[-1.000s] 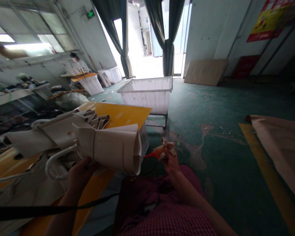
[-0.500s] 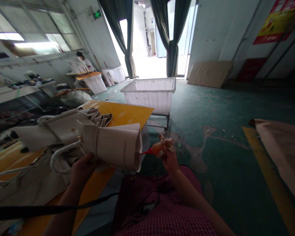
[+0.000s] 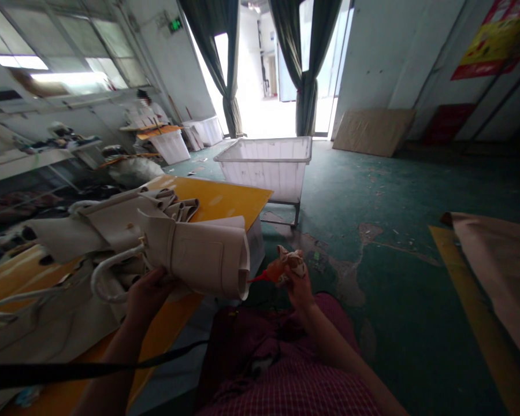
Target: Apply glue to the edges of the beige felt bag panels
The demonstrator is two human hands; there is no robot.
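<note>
My left hand (image 3: pixel 149 294) is closed on the near side of a cream-coloured bag piece (image 3: pixel 199 257), which is curled into a tube with its open end facing right. A pale curved handle (image 3: pixel 106 274) loops beside that hand. My right hand (image 3: pixel 300 287) grips a small orange glue bottle (image 3: pixel 276 270) with a red nozzle, and a crumpled cloth (image 3: pixel 293 261) is wrapped about it. The nozzle tip is at the lower edge of the tube's open end; whether it touches cannot be told. Several more cream bag pieces (image 3: pixel 91 228) lie heaped to the left.
The bag pieces lie on a yellow board (image 3: pixel 225 196). Beyond it stands a white plastic bin (image 3: pixel 264 173) on a metal frame. Brown sheet material (image 3: pixel 498 260) lies at the right. A person (image 3: pixel 156 112) is at a far table. A black strap (image 3: pixel 169 355) crosses at lower left.
The bottle in my right hand has moved slightly down, its nozzle now lower along the tube's open edge. My left hand keeps its grip on the bag piece. The view has shifted a little.
</note>
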